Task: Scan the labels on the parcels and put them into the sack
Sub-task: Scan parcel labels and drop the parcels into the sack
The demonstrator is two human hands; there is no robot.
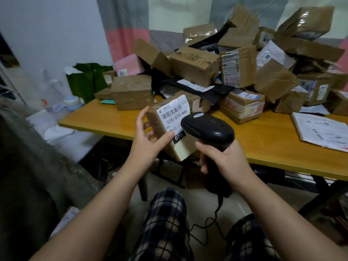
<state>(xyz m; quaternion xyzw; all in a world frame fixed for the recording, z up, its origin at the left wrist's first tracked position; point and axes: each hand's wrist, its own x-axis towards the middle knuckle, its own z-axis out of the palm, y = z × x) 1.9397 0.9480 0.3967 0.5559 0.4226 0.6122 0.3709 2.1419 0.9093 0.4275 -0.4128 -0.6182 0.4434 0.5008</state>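
Heaped cardboard parcels (244, 68) crowd the far side of an orange-topped table (263, 142), with a grey sack (28, 166) slumped at the person's left, apparently within reach for dropping. Out in front of the table edge, the left hand (148, 140) pinches a small brown box (169, 129) between thumb and curled fingers, tilting its white barcode label (173, 113) up. The right hand (224, 157) is wrapped tight round a black corded barcode scanner (209, 129), its head just beside the label, seemingly to read it.

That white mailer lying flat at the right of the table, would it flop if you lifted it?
The white mailer would probably bend: it lies thin and flat on the table. It looks light and unlikely to roll.
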